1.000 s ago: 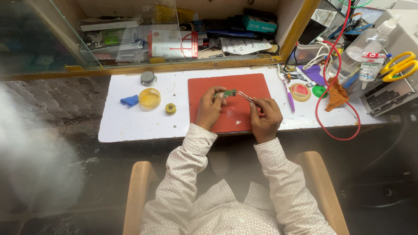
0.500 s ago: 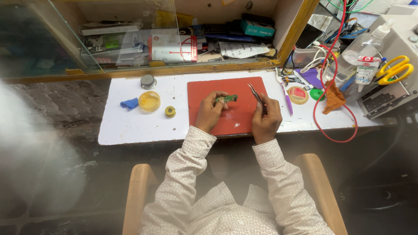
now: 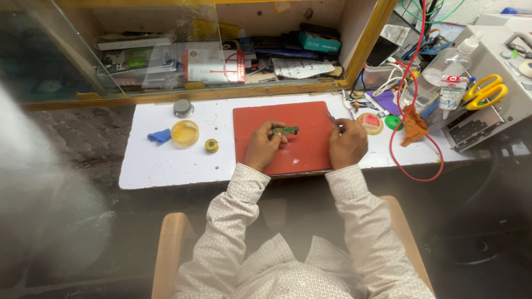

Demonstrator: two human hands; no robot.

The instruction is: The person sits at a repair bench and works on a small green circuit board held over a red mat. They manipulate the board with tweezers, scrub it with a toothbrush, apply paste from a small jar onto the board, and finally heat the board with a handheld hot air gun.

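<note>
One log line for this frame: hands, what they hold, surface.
left hand: pinching small green circuit board | right hand: holding thin metal tool, clear of board | surface: red mat on white bench

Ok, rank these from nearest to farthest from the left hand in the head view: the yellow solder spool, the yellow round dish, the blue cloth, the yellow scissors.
From the left hand:
1. Yellow solder spool, just to its left on the white table.
2. Yellow round dish, further left.
3. Blue cloth, left of the dish.
4. Yellow scissors, far off to the right, on the grey machine.
</note>
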